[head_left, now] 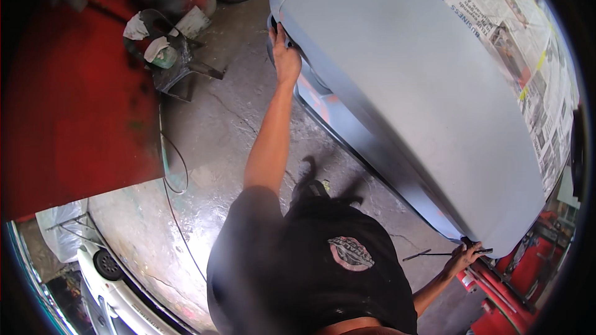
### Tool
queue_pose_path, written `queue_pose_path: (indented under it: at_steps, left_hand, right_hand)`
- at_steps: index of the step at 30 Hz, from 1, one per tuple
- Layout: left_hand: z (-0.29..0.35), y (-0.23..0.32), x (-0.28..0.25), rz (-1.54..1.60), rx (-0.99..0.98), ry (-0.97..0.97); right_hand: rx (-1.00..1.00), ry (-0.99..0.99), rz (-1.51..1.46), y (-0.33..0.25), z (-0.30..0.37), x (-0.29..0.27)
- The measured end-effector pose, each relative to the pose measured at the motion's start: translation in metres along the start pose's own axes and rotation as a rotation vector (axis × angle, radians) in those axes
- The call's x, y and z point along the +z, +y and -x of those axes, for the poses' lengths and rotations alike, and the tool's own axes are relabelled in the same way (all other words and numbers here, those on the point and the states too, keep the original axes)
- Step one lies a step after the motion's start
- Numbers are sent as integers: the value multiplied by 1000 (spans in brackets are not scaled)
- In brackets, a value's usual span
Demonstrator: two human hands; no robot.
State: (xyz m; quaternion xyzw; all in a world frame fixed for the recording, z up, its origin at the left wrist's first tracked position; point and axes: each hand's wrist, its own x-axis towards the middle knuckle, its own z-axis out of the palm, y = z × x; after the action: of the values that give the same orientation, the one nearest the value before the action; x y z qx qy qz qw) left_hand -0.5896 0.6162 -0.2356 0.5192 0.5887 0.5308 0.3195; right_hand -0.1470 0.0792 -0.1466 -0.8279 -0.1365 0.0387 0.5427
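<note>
With the grey car panel (403, 87) beside the newspaper (512, 43), the left hand (287, 62) touches the panel's edge away from the newspaper, grip unclear, while the right hand (460, 260) holds a thin dark rod (436, 254) that, slipping, could scratch the panel.

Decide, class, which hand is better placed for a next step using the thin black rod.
Right, probably: the right hand appears to grip the thin black rod, while the left hand is well away from it, at the opposite end of the grey car panel.
</note>
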Motion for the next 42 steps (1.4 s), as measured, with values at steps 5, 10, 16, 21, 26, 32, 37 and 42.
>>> queue_pose_path:
  at_steps: [5, 10, 16, 21, 26, 32, 37, 42]
  left_hand:
    - [-13, -21, -7, -2, -24, -16]
    - [-8, -29, -19, 60, -46, -123]
    - [11, -120, -27, 52, -195, -123]
    - [68, -126, 34, -122, -277, -67]
    - [78, -129, 44, 219, -267, 29]
    - [81, -147, 42, 432, -260, 43]
    - [83, -152, 44, 450, -201, 27]
    - [81, -155, 47, 324, -205, 78]
  right_hand:
    - [1, -28, 9, 2, -6, -3]
    - [49, -47, -67, 7, -6, -7]
    - [49, -33, -5, -12, 2, 2]
    - [56, -42, -16, -11, 1, 3]
    - [-17, -13, -44, -4, 0, 7]
    - [54, -75, -74, 2, -5, -2]
    - [36, 8, -36, 3, -2, -6]
    - [12, 18, -70, 5, -3, -8]
